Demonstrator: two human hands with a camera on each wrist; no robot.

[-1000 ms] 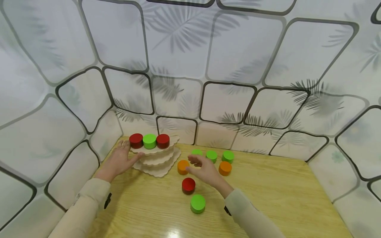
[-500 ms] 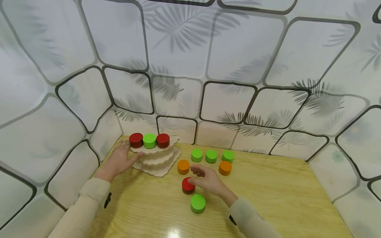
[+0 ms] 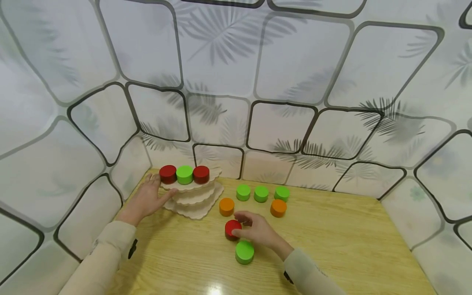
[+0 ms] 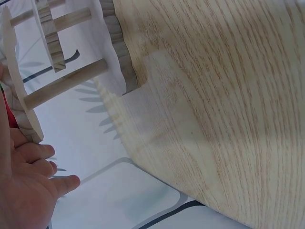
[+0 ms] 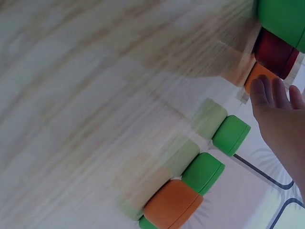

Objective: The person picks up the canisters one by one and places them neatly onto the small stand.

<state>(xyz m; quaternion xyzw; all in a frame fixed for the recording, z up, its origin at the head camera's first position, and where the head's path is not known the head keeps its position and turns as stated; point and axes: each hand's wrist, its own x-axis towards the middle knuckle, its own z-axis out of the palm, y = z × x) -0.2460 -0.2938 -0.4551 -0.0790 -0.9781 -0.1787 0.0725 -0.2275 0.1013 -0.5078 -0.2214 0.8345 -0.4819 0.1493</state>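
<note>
Sleeves: pale cuffs, the left one (image 3: 116, 235) at eight o'clock and the right one (image 3: 300, 262) at four, counting from the red block as the dial's centre, twelve toward the far wall.
Worktop: pale wood grain (image 3: 332, 237) beneath everything, a bright glint near its close edge.
Nearest green block: a round, flat-topped block (image 3: 244, 252) at five o'clock, just beside the red one.
Red block: at the dial's centre on the worktop, a round block (image 3: 231, 229) with the thumb overlapping its right side.
Right hand: at three o'clock, the right hand (image 3: 259, 230) is loosely arched, thumb and fingers apart, nothing lifted; I can't tell whether it touches the red block.
Orange pair: one orange block (image 3: 226, 207) between eleven and twelve, another orange block (image 3: 278, 208) at two.
Left hand: toward ten o'clock, the left hand (image 3: 145, 198) holds the stand at its left end, thumb along the front of the top tier.
Stand: three scalloped wooden tiers (image 3: 194, 199) at ten o'clock, joined by round posts.
Green trio: green blocks (image 3: 243, 192) on the worktop, spread from twelve-thirty to two.
Top row: red, green, red blocks (image 3: 184, 175) side by side on the highest tier.
Wall: pale covering (image 3: 284, 127) with dark rounded outlines and grey fronds, across twelve o'clock.
</note>
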